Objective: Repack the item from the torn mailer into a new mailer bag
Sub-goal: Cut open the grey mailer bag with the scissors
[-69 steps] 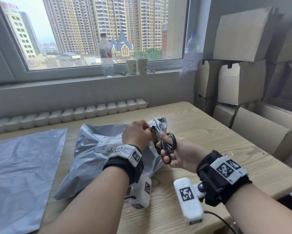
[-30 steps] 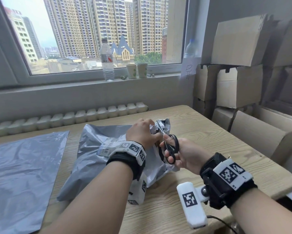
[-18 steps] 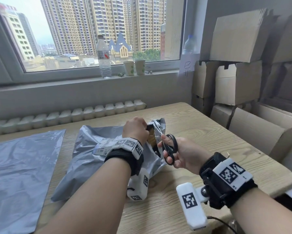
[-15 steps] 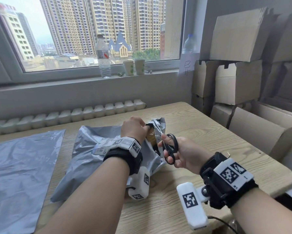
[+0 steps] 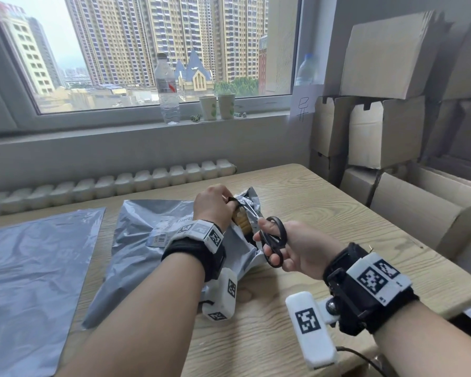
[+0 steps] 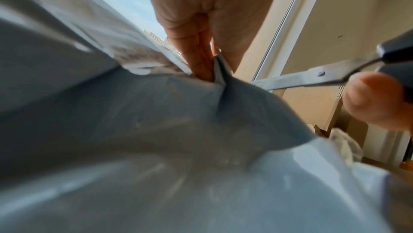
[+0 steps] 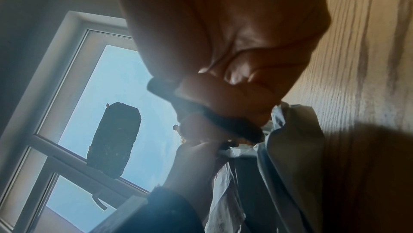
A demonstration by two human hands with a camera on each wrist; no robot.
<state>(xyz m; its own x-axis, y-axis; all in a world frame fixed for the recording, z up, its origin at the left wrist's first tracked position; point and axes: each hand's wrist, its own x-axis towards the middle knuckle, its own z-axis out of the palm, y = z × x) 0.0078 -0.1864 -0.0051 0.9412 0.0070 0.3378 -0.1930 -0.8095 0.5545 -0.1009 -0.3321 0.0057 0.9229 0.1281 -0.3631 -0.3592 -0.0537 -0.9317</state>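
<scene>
A grey torn mailer [image 5: 136, 240] with a white label lies on the wooden table [image 5: 324, 213]. My left hand [image 5: 215, 205] pinches its upper right edge [image 6: 220, 70] and holds the opening up. A yellowish item [image 5: 241, 223] shows inside the opening. My right hand [image 5: 291, 247] grips black-handled scissors [image 5: 273, 240], whose metal blades [image 6: 301, 79] reach into the mailer's opened edge. A flat new grey mailer [image 5: 30, 268] lies on the table to the left.
Stacked cardboard boxes [image 5: 386, 126] stand to the right of the table. A water bottle [image 5: 167, 89] and two paper cups [image 5: 218, 106] stand on the window sill. A radiator [image 5: 106, 183] runs behind the table's far edge.
The left hand has shifted its pinch on the mailer's edge and pulled the opening wider, so the yellowish item shows. The right hand keeps the scissors at the cut edge.
</scene>
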